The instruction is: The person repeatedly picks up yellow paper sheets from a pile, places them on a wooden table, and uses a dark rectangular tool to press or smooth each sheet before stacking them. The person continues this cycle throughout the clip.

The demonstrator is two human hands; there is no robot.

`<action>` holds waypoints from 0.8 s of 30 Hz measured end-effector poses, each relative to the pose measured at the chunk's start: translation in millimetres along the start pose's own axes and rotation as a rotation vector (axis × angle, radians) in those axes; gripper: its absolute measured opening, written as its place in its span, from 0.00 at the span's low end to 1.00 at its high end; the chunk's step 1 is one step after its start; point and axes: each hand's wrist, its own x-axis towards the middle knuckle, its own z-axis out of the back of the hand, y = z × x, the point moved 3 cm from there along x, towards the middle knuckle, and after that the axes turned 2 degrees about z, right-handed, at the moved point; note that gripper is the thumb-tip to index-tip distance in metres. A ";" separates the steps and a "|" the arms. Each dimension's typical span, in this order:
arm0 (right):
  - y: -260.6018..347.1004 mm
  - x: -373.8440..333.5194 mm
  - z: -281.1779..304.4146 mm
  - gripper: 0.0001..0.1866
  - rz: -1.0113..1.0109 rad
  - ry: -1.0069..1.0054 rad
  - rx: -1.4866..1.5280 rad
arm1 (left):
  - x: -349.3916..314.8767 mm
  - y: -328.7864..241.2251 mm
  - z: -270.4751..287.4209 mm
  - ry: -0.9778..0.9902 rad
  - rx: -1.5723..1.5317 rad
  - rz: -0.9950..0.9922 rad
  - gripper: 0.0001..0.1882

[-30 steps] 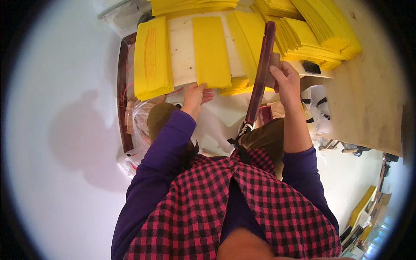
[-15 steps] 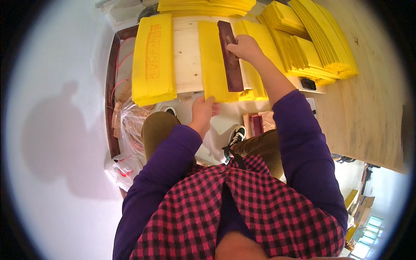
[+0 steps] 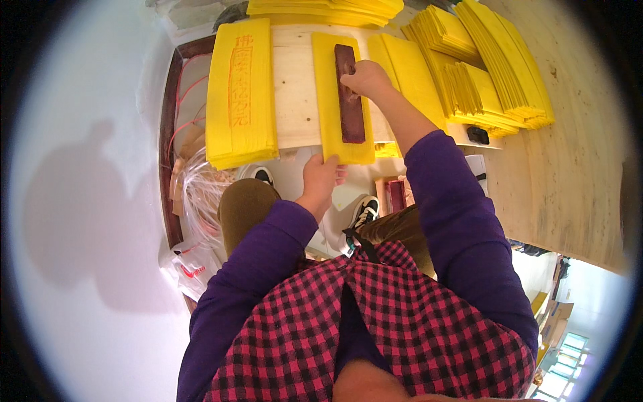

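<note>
My right hand (image 3: 367, 79) is closed round the handle of a long dark-red stamp block (image 3: 351, 124). The block lies lengthwise over a yellow paper sheet (image 3: 327, 100), and whether it presses flat cannot be told. At the sheet's near edge, which reaches past the board, my left hand (image 3: 319, 179) pinches the paper between thumb and fingers. To the left is a thick pile of yellow paper (image 3: 251, 144), its top sheet bearing a red stamped frame with characters. Plain yellow paper (image 3: 412, 77) lies just right of the block.
Folded yellow stacks (image 3: 509, 74) crowd the right side of the pale wooden board (image 3: 295, 87), and another stack (image 3: 321, 12) lies at the far edge. A small black object (image 3: 477, 135) sits at the near right. Below are clear plastic wrapping (image 3: 201, 184) and an open box (image 3: 392, 191).
The stamp block has shifted slightly left and toward me and now lies within the sheet's outline. My left hand has moved a little right with the sheet's near edge.
</note>
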 end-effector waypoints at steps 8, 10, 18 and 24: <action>6.7 -10.6 -9.5 0.21 0.003 -0.135 -0.065 | -2.9 -2.8 -2.1 0.014 0.015 0.004 0.09; 6.3 -11.9 -9.6 0.21 0.004 -0.159 -0.059 | -4.6 -5.2 -3.3 0.017 0.009 0.008 0.09; 3.0 -10.7 -14.1 0.21 0.000 -0.187 -0.015 | -10.4 -11.4 -7.7 -0.021 -0.064 0.055 0.10; 2.1 -9.4 -15.6 0.21 -0.017 -0.185 -0.009 | -9.6 -11.8 -8.3 0.007 -0.085 0.033 0.10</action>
